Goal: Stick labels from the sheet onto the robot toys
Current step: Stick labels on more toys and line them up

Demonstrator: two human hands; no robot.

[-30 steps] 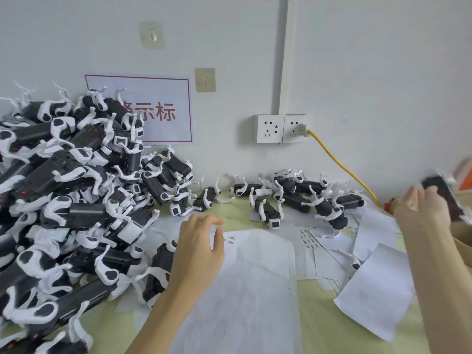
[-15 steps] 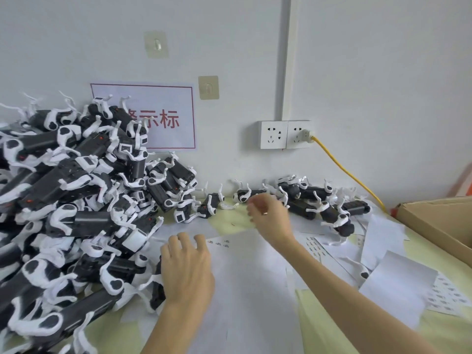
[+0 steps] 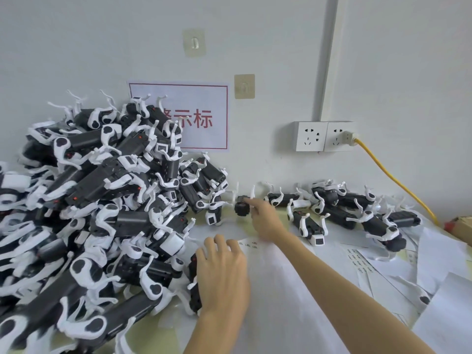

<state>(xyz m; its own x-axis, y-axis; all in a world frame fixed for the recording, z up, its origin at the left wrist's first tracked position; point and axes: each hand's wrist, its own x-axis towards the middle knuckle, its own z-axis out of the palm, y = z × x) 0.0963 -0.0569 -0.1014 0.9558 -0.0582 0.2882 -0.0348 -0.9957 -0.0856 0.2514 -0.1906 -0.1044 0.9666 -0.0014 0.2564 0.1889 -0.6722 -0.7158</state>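
The step in hand looks like fetching the next toy to label. The right hand [image 3: 265, 221] reaches across the table [image 3: 158, 325] to a small black toy [image 3: 242, 206] lying by itself near the far wall, between the big pile [image 3: 102, 200] on the left and a looser row of toys [image 3: 344, 210] on the right. Its fingers [image 3: 251, 200] touch the toy's right side; they seem to be closing round it, but the blur there means I cannot tell whether they are clamped on it or merely against it.

The left hand [image 3: 222, 274] lies palm down near the middle, fingers loosely curled and slightly apart, resting on the left edge of the large white sheet [image 3: 275, 302], just beside a black toy at the foot of the pile. It appears to hold the paper flat. A few small printed labels [image 3: 249, 244] show on the sheet just beyond its fingertips. More sheets [image 3: 383, 267] lie scattered to the right.

Next, I judge, the right hand must get a firm grip on the toy and bring it near, clear of the white legs of its neighbours, which could snag. Then a label has to be peeled from the sheet, which the left hand is well placed to steady.
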